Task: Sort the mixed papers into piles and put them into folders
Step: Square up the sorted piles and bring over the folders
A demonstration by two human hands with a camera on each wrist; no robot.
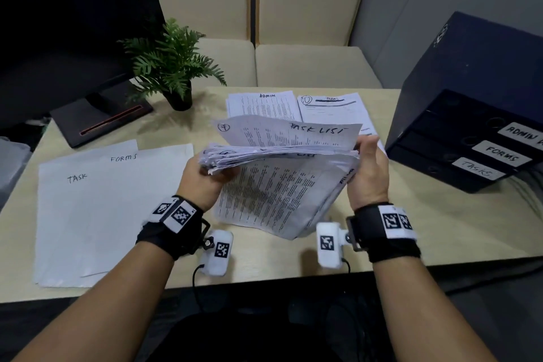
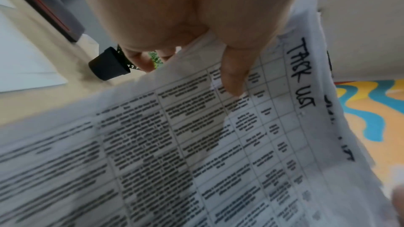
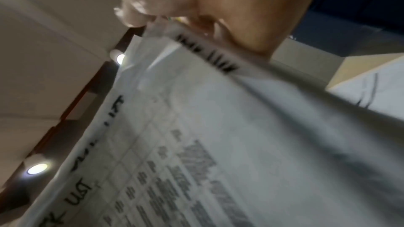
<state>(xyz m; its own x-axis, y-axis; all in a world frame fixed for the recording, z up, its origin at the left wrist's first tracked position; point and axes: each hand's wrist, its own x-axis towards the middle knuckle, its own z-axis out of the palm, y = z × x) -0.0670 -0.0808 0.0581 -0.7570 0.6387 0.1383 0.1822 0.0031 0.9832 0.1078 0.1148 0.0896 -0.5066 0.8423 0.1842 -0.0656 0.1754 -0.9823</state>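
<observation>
We hold the stack (image 1: 279, 185) above the desk (image 1: 440, 229), our left hand (image 1: 199, 178) gripping its left edge and our right hand (image 1: 368, 175) gripping the right. The top sheet (image 1: 291, 132), marked TASK LIST, arches loose. If two sheets cling together, one could be misfiled, and a slackened grip could spill the fanned stack.

The paper stack (image 1: 279, 185) is thin white paper, matt and crumpled at its edges. The counter (image 1: 440, 229) looks like pale wood, smooth and matt. On the counter, the drawer box (image 1: 470, 82) is dark and matt, and the pot (image 1: 179, 98) is matt black plastic. Behind the counter, the seats (image 1: 308, 64) are cream cloth.
</observation>
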